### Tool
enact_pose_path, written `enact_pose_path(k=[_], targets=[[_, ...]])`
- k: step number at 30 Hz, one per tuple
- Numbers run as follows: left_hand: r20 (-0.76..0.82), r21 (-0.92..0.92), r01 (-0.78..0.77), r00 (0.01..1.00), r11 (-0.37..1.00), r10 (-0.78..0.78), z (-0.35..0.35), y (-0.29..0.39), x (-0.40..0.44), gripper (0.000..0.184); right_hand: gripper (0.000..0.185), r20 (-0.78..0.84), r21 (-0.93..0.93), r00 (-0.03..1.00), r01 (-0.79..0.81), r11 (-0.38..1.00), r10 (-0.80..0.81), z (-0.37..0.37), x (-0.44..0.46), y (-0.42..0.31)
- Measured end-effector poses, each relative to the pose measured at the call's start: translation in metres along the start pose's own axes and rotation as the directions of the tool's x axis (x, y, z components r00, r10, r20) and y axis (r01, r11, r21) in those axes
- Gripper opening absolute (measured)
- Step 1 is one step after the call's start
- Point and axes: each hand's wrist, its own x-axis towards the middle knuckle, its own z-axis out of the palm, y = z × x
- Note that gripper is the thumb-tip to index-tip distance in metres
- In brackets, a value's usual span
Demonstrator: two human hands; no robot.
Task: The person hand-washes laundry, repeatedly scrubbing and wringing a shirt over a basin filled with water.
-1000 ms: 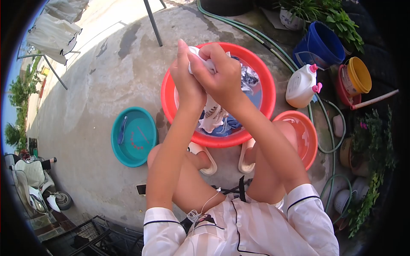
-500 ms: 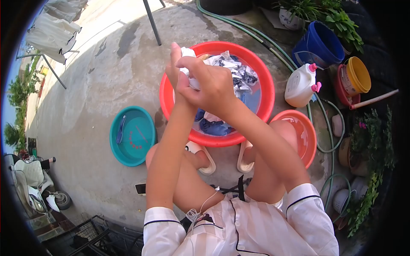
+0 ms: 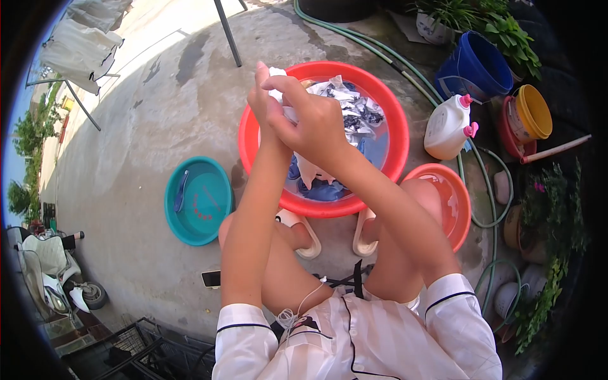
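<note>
Over the left side of a red basin [image 3: 400,136], my left hand [image 3: 260,98] and my right hand [image 3: 315,120] are pressed together around a bunched white cloth [image 3: 277,73]. Both hands are closed on it, the right one crossing in front of the left, so much of the left hand's grip is hidden. Water fills the basin beneath them. In it lie white fabric with dark patterns [image 3: 361,114] and a dark blue garment [image 3: 323,190]. A pale pinkish cloth [image 3: 310,170] shows just under my right hand.
A teal basin [image 3: 209,229] with a blue-handled brush [image 3: 181,191] sits left; an orange basin [image 3: 461,209] is by my right knee. Detergent jugs [image 3: 443,130], a hose [image 3: 491,190], a blue bucket [image 3: 465,69] and a yellow bucket [image 3: 533,111] stand right. A phone [image 3: 211,279] lies on the concrete.
My hands stay clasped on the white cloth, the right hand shifting very slightly. The pale cloth beneath them shows a little more. The basins have not moved.
</note>
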Motion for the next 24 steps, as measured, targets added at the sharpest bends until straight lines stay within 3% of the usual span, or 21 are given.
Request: enact_pose_path(k=[1, 3, 6, 7, 10, 13, 16, 17, 20, 23, 24], targets=[[-0.077, 0.039, -0.029, 0.997, 0.999, 0.032, 0.018, 0.003, -0.014, 0.039, 0.018, 0.061, 0.061, 0.984, -0.169, 0.984, 0.165, -0.004, 0.004, 0.002], [-0.203, 0.081, -0.059, 0.976, 0.995, 0.075, 0.043, 0.0, -0.03, 0.042, 0.019, -0.05, 0.227, 0.921, -0.365, 0.903, 0.385, -0.005, 0.015, 0.019], [-0.118, 0.289, -0.113, 0.981, 0.95, 0.153, 0.051, -0.006, -0.044, 0.043, 0.019, -0.037, 0.429, 0.809, -0.517, 0.741, 0.586, -0.013, 0.025, 0.038], [-0.103, 0.271, -0.121, 0.983, 0.955, 0.154, 0.055, -0.004, -0.046, 0.043, 0.019, -0.009, 0.477, 0.776, -0.55, 0.685, 0.63, -0.017, 0.027, 0.04], [-0.134, 0.307, -0.077, 0.983, 0.949, 0.123, 0.047, 0.001, -0.035, 0.041, 0.019, -0.078, 0.322, 0.843, -0.483, 0.814, 0.531, -0.015, 0.023, 0.029], [-0.003, 0.339, -0.19, 0.979, 0.921, 0.203, 0.028, 0.01, -0.021, 0.039, 0.022, 0.031, 0.224, 0.965, -0.259, 0.94, 0.259, -0.012, 0.009, 0.005], [-0.009, 0.106, -0.108, 0.994, 0.989, 0.11, 0.015, 0.008, -0.009, 0.037, 0.023, 0.034, 0.074, 0.998, -0.05, 0.996, 0.048, -0.006, 0.0, 0.002], [-0.072, 0.161, -0.088, 0.992, 0.983, 0.101, 0.018, 0.006, -0.01, 0.037, 0.022, 0.123, 0.046, 0.978, -0.174, 0.984, 0.168, -0.012, 0.003, 0.002], [-0.202, 0.161, -0.015, 0.978, 0.987, 0.048, 0.052, 0.005, -0.034, 0.037, 0.022, -0.042, 0.207, 0.918, -0.379, 0.902, 0.395, -0.01, 0.015, 0.024], [-0.08, 0.308, -0.075, 0.991, 0.948, 0.104, 0.054, -0.002, -0.043, 0.036, 0.023, -0.056, 0.4, 0.783, -0.551, 0.733, 0.619, -0.017, 0.024, 0.046], [-0.037, 0.328, -0.107, 0.991, 0.939, 0.126, 0.057, -0.002, -0.047, 0.036, 0.024, -0.049, 0.416, 0.79, -0.54, 0.732, 0.611, -0.016, 0.024, 0.05]])
